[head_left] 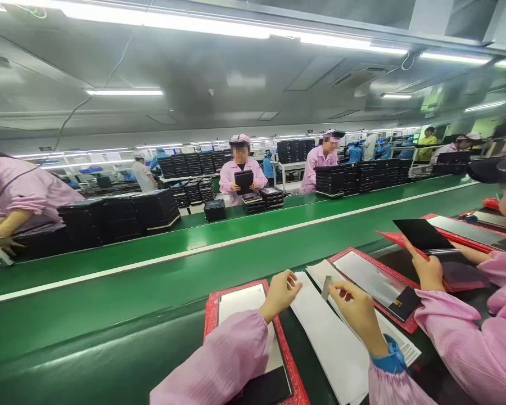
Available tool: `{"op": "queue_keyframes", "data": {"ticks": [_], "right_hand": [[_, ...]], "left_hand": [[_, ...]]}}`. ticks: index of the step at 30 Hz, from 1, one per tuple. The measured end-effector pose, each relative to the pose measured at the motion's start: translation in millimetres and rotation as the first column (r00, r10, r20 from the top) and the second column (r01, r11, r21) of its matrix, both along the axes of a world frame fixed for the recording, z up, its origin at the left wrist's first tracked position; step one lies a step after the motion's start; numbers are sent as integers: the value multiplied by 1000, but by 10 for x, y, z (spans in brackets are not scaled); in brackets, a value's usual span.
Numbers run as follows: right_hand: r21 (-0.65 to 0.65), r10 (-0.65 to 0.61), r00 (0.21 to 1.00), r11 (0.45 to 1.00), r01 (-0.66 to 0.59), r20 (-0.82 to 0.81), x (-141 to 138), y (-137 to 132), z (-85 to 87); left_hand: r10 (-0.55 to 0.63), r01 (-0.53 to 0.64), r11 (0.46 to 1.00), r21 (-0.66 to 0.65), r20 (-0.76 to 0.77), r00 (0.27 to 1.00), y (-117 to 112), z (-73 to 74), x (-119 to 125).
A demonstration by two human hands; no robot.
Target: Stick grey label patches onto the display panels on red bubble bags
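Grey tab (326, 287) pinched narrowly between the thumb and fingers of the right hand (356, 315), just above white sheets (331, 349) on the green belt (109, 292); left hand (280, 295), fingers bunched beside the sheets, over a red tray (212, 320); its grip unclear.

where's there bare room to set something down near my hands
Bare green belt runs between the white stripe and the red-edged tray left of your left hand. It's crowded around your right hand, holding a small grey piece, where white paper sheets overlap the trays, and toward a co-worker's hands.
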State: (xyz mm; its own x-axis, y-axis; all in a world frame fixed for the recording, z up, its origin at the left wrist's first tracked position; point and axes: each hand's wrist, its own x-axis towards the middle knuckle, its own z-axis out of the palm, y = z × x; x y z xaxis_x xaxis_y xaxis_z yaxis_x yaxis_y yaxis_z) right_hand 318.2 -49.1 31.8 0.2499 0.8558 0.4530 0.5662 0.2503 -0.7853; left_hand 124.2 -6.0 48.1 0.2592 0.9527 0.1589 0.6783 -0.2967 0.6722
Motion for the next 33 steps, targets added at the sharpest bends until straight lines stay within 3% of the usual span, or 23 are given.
{"op": "queue_keyframes", "data": {"ticks": [3, 5, 7, 9, 14, 18, 20, 24, 29, 33], "right_hand": [[65, 117, 977, 989, -130, 178, -305, -306, -29], [38, 229, 951, 970, -241, 206, -513, -471, -56], [0, 318, 925, 946, -325, 206, -696, -601, -73], [-17, 378, 903, 924, -383, 204, -840, -695, -85], [7, 462, 856, 879, -477, 234, -1008, -776, -173], [24, 355, 928, 933, -360, 111, -1040, -721, -291], [-54, 341, 940, 939, -340, 10, -1054, -688, -326], [-212, 378, 914, 891, -402, -144, -1083, -649, -326], [-287, 434, 868, 822, -491, -242, -1089, -635, -295], [-275, 488, 790, 755, -595, -371, -1085, -637, -318]], "left_hand": [[-201, 198, 975, 105, 18, 979, -547, 189, -119], [-266, 260, 944, 204, 2, 964, -881, 192, -210], [-221, 207, 948, 240, 31, 975, -1118, 109, -296], [-105, 80, 968, 236, 94, 990, -1249, -9, -372], [131, -168, 965, 202, 186, 974, -1350, -167, -568], [223, -270, 953, 139, 282, 933, -1427, -151, -712], [247, -291, 952, 98, 318, 915, -1468, -148, -759], [247, -274, 962, 22, 366, 897, -1530, -164, -807], [268, -283, 959, -24, 399, 877, -1581, -170, -852], [292, -291, 954, -67, 407, 865, -1598, -179, -903]]}}
